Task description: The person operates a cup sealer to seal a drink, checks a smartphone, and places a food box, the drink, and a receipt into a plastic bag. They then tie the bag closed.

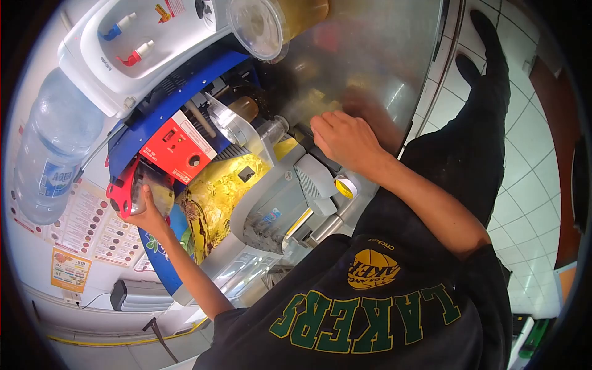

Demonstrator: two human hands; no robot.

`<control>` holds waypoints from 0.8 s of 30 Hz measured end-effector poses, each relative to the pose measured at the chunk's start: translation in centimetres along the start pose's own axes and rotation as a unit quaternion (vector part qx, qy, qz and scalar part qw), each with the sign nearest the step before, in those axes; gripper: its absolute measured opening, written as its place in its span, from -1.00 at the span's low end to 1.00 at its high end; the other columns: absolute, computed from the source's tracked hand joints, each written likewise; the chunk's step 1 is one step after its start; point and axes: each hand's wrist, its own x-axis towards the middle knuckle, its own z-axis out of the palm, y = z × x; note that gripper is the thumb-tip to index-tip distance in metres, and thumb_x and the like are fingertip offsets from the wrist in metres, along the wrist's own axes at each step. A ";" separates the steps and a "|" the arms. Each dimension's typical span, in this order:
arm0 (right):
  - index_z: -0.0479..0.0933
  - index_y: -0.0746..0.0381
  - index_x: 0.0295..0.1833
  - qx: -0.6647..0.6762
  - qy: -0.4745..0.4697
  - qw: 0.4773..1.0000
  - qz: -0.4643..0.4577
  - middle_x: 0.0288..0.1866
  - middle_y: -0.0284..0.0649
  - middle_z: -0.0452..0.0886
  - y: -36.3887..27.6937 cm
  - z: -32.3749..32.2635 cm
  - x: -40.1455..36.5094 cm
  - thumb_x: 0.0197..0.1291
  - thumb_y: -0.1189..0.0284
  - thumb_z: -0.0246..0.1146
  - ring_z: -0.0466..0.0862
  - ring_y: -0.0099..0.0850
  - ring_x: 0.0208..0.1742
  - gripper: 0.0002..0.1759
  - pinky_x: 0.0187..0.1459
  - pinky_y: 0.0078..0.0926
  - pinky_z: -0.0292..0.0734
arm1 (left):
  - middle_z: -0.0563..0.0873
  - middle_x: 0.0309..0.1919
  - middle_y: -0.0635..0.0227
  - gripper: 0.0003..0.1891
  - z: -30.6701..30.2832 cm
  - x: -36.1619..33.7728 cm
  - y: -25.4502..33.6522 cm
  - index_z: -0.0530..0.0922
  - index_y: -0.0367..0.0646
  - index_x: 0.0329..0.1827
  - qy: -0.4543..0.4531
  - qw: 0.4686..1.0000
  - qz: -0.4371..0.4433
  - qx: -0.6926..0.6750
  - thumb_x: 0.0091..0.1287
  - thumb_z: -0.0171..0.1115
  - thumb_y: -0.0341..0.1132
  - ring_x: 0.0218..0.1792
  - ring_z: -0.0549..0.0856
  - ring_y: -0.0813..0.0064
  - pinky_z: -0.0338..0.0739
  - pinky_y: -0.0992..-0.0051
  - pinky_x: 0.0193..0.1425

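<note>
My left hand (148, 211) is wrapped around a clear, rounded container (161, 194) with a red, holed part (123, 192) at its side. Right beside it is a red control panel (176, 148) with a switch and a black knob, set in a blue-framed machine (203, 74). Over the steel counter (376, 49), my right hand (348, 140) has its fingers curled inward; whatever they may hold is hidden. A small clear cup (273, 130) lies close to its fingertips, by the machine's metal parts.
A grey device (271, 209) with a yellow-edged roll (347, 187) stands between my arms, beside crinkled yellow foil (228, 185). Large lidded plastic tubs (256, 28) stand at the top. A white water dispenser (148, 43) and a big water bottle (58, 142) are at the left.
</note>
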 end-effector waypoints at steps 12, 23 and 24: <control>0.42 0.21 -0.31 -0.019 -0.012 0.999 -0.040 -0.42 -0.23 0.56 0.4 0.1 -0.3 0.10 0.47 0.25 0.67 -0.30 -0.28 -0.88 -0.42 -0.35 0.66 | 0.37 0.38 0.03 -0.12 -2.8 -0.2 -5.0 0.21 -0.19 0.48 0.037 0.978 -0.148 -0.145 0.47 -0.49 0.42 0.33 0.45 0.12 0.40 0.11 0.37; 0.42 0.21 -0.30 -0.003 0.001 0.999 -0.036 -0.39 -0.24 0.54 0.4 0.2 -0.4 0.10 0.49 0.21 0.65 -0.34 -0.27 -0.90 -0.40 -0.42 0.66 | 0.51 0.21 0.11 -0.40 -1.7 4.5 -3.7 0.39 -0.24 0.32 0.046 0.979 -0.161 -0.115 0.47 -0.10 0.09 0.23 0.55 0.18 0.47 0.17 0.32; 0.42 0.21 -0.29 -0.011 -0.003 0.999 -0.036 -0.39 -0.24 0.54 0.3 0.2 -0.4 0.11 0.49 0.21 0.65 -0.34 -0.27 -0.90 -0.39 -0.43 0.66 | 0.51 0.21 0.12 -0.39 -1.7 4.7 -4.0 0.40 -0.22 0.32 0.055 0.969 -0.179 -0.164 0.40 -0.03 0.08 0.21 0.57 0.18 0.48 0.16 0.31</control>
